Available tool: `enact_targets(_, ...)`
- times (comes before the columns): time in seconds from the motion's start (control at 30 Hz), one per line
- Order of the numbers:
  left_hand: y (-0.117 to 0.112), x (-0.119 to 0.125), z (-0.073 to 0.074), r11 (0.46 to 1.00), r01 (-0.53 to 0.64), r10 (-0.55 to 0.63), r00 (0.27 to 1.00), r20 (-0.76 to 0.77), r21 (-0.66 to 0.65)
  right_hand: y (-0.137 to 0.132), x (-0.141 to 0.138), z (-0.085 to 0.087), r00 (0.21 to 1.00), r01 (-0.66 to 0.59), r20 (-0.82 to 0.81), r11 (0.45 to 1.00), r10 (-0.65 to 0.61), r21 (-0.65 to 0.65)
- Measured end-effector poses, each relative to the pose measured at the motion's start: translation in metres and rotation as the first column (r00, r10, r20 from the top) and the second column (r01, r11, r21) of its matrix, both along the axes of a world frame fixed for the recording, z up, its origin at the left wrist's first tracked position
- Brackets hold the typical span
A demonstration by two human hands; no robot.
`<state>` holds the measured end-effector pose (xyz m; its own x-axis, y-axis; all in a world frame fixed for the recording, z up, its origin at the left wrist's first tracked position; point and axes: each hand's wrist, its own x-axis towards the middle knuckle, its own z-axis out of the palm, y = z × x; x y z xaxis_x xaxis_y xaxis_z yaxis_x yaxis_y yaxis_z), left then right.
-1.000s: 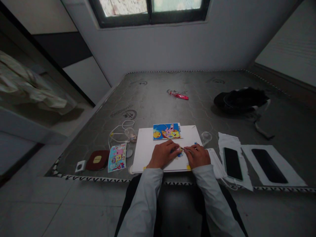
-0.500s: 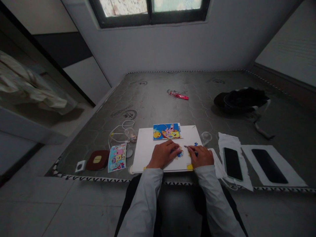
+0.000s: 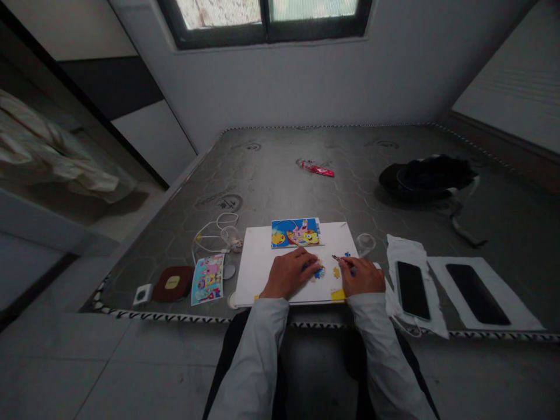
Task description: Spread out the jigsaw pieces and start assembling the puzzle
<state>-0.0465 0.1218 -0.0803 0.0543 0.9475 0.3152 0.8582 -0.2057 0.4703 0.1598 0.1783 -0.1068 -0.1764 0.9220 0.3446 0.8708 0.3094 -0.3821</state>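
White board (image 3: 257, 254), lying flat on a grey patterned mat (image 3: 271, 181), seen from the head camera, the only view. Two bare hands in pale sleeves rest over its near half.

The left hand (image 3: 289, 273) is curled, its fingertips against a small cluster of jigsaw pieces (image 3: 319, 273) near the middle of the board; whether it grips any of them cannot be told. The right hand (image 3: 362, 276), over the board's right edge, has thumb and forefinger pinched narrow on what looks like a small dark piece (image 3: 335, 257), apart from the cluster.

Just left of the right hand lies a loose yellow piece (image 3: 336, 272); a blue piece (image 3: 347, 254) lies beyond its fingers, close to the board's edge. A cartoon card (image 3: 295, 233) lies along the far side.

The pinch covers little of the dark piece, so it could slip or twist. A sideways sweep of the right hand might push the blue piece off the board, and uneven pressure from the left fingertips might spread the cluster.
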Motion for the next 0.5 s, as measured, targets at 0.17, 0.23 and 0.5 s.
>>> enact_targets(0.17, -0.001, 0.000, 0.001, 1.000, 0.002, -0.002, 1.000, 0.002, -0.007, 0.000, 0.000, 0.002, 1.000, 0.027, 0.011, 1.000, -0.027, 0.003)
enact_targets(0.23, 0.000, 0.000, 0.001, 1.000, -0.001, 0.001, 1.000, 0.004, -0.004, 0.000, -0.001, 0.003, 0.999, 0.039, 0.009, 0.999, -0.039, 0.007)
enact_targets(0.5, 0.000, 0.000, 0.000, 1.000, 0.000, 0.000, 1.000, 0.010, 0.007, -0.002, -0.001, 0.011, 0.994, 0.106, -0.015, 0.994, -0.106, -0.026)
